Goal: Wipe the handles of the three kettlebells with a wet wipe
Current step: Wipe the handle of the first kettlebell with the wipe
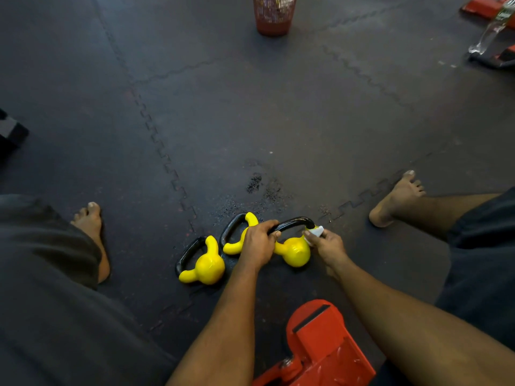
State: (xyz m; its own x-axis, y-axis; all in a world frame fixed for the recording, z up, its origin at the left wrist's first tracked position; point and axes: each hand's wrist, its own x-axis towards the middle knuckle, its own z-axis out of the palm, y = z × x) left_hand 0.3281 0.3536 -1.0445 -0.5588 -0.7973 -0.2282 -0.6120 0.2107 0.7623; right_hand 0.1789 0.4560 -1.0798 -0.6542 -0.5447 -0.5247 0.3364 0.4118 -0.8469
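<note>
Head, crumpled white wipe point(317, 232), curved black handle point(295, 220)

left grip point(257, 246) covers most of the middle kettlebell point(233, 247): only one yellow horn and part of its black loop show. It also hides the left end of the handle point(295, 221) on the right kettlebell point(295, 252). Only a small white wad of the wet wipe point(317, 232) shows, the rest is buried in the right grip point(327, 245). mesh bin point(274, 18) is cut by the top edge. red frame point(320, 349) is cut by the bottom edge. black block point(11, 132) is clipped at the left edge, can't ID. clear bottle point(492, 32) top right is blurred, label unreadable.
</note>
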